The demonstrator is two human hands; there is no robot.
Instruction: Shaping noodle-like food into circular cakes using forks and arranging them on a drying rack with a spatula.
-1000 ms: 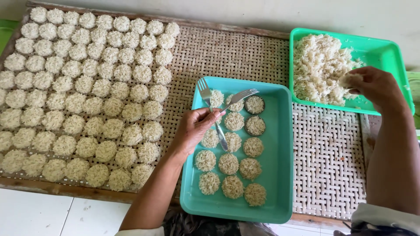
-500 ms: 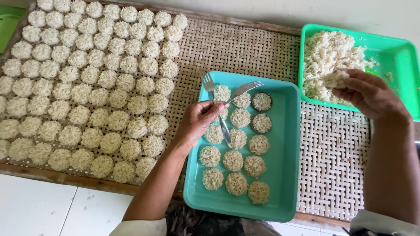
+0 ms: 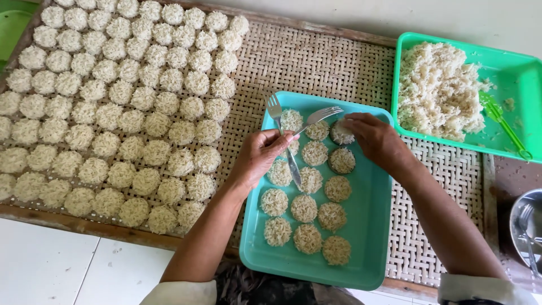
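The right hand (image 3: 379, 140) was curled, fingertips down, over a lump of cooked rice (image 3: 341, 133) at the top of the teal tray (image 3: 372, 226), pinching and pressing it into the last open spot of the upper row. The left hand (image 3: 261, 157) was closed on the handles of two forks (image 3: 288, 121); one fork's tines pointed toward 12 o'clock, the other's toward 2 o'clock, reaching almost to the rice under the right hand's fingers.

To judge from the pictures, doing this step well meant keeping the lump compact and round like its neighbours, flattening it to the same thickness, and leaving a small gap so it did not fuse with the rice cakes (image 3: 305, 209) beside it. The forks looked best used to hold the edge in shape while the fingers pressed from above; pressing too hard would likely have squeezed grains outward and broken the circle.

The tray held about four rows of such discs, running from the hands toward 6 o'clock, apart from each other or barely touching. At 2 o'clock from the hands stood a green tray (image 3: 525, 73) with a loose heap of rice (image 3: 437, 90) and a green plastic fork (image 3: 502, 121) lying in it. At 9 to 11 o'clock, many finished rounds (image 3: 113, 107) lay in close rows on the woven mat (image 3: 305, 62), which ran under both trays inside a wooden frame (image 3: 84, 225). At 4 o'clock, the rim of a metal bowl (image 3: 522, 226) showed at the picture's edge. White counter (image 3: 62, 265) showed at 7 o'clock.
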